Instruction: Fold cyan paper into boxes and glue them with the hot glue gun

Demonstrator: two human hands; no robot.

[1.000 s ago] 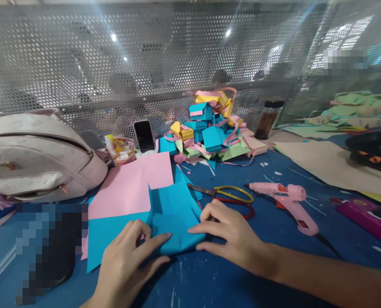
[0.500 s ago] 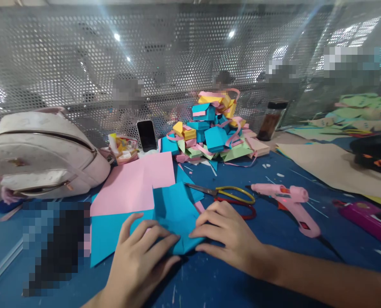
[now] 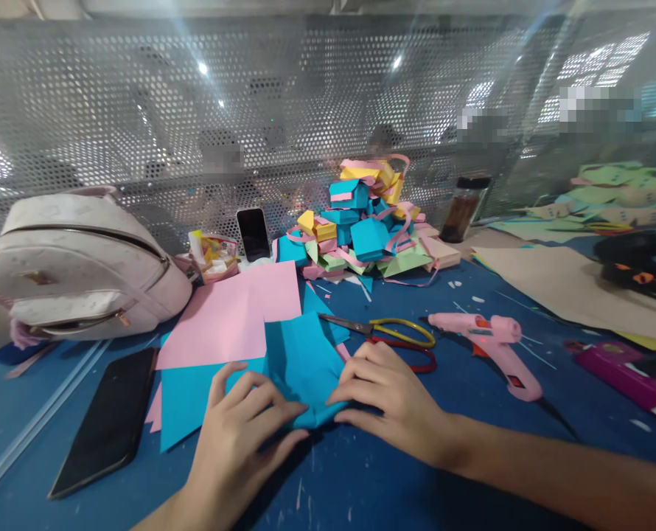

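A folded sheet of blue paper (image 3: 303, 346) lies in front of me, its creased sides standing up and its near edge turned over. My left hand (image 3: 250, 417) pinches the near left part of that edge between thumb and fingers. On the near right, my right hand (image 3: 386, 394) grips the same edge, fingers bent above and thumb below. Flat pink paper (image 3: 228, 317) and another blue sheet (image 3: 187, 402) lie under and behind the folded one. Scissors (image 3: 399, 335) with yellow and red handles rest just beyond my right hand.
A pink glue gun (image 3: 480, 328) lies right of the scissors. Paper boxes (image 3: 369, 240) are heaped behind, near a jar (image 3: 465, 210). To the left are a black phone (image 3: 107, 420) and a white backpack (image 3: 85, 273). A purple case (image 3: 632, 380) lies far right.
Both hands stay on the near edge of the blue paper, with only slight finger shifts. The view has moved a little; the other things lie where they were.
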